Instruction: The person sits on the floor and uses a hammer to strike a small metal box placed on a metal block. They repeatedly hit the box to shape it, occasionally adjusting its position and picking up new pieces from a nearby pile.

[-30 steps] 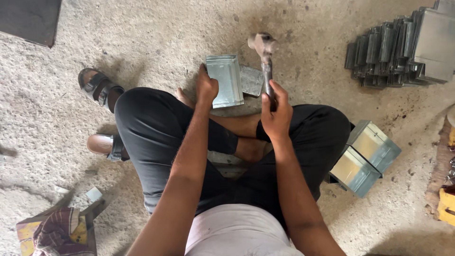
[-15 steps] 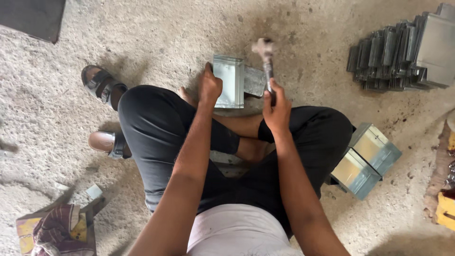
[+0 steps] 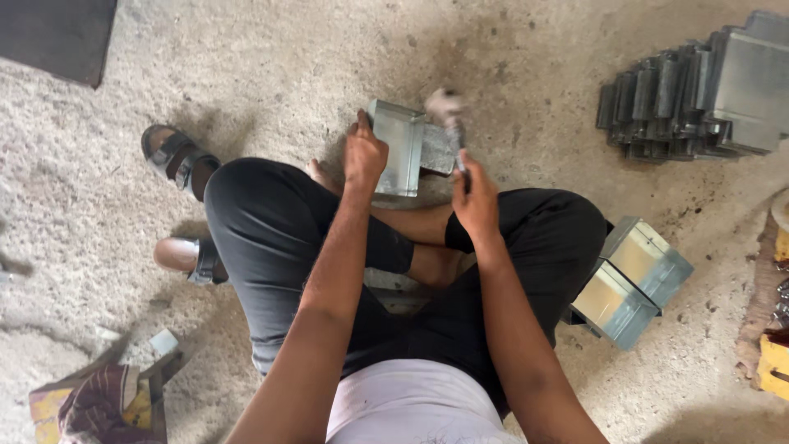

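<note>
Now, from the left: a bundle of cloth (image 3: pixel 99 403) lies on the floor (image 3: pixel 271 74), same place as before. Your left hand (image 3: pixel 364 156) presses closed on the edge of the metal box (image 3: pixel 398 146) before your knees. Your right hand (image 3: pixel 475 197) is clamped on the hammer (image 3: pixel 448 111), whose blurred head has come down onto the box; earlier it was raised. Two finished boxes (image 3: pixel 631 281) stay at right.

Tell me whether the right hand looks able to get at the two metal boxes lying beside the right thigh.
Probably yes. The two metal boxes lie on the floor right against the right thigh, with nothing over them. But the right hand is wrapped around a hammer, so it would need to free itself first.
</note>
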